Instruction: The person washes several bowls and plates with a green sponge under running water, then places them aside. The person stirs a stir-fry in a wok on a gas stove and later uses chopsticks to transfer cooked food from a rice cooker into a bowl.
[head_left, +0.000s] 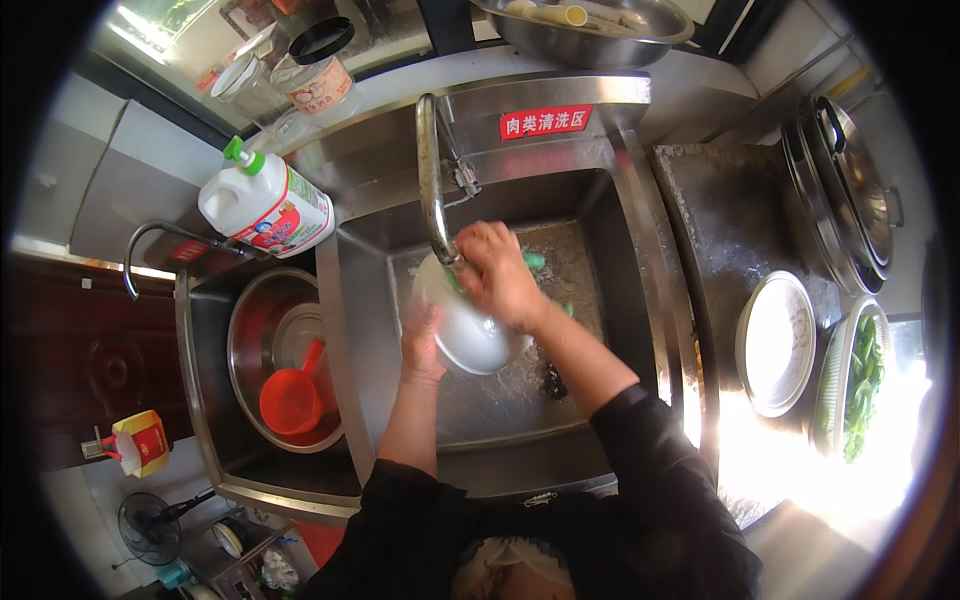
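Note:
Over the large stainless steel sink (517, 461), my left hand (421, 349) grips a white bowl (480, 341) by its left side, thumb against the outside. The bowl is tilted and blurred by motion. My right hand (499, 274) is curled over the bowl's upper part, close beside the mouth of the curved metal faucet (431, 172). Something green (534, 259) shows just beyond the right hand; whether the hand holds it is hidden. Water wets the sink floor, and a dark drain (553, 382) lies under my right forearm.
Left stands a white pump bottle (266, 206) on the sink ledge. The smaller sink holds a metal basin (240, 375) with a red dipper (289, 401). On the right counter are a white dish (776, 345), a basket of green leaves (829, 390) and leaning metal lids (862, 187).

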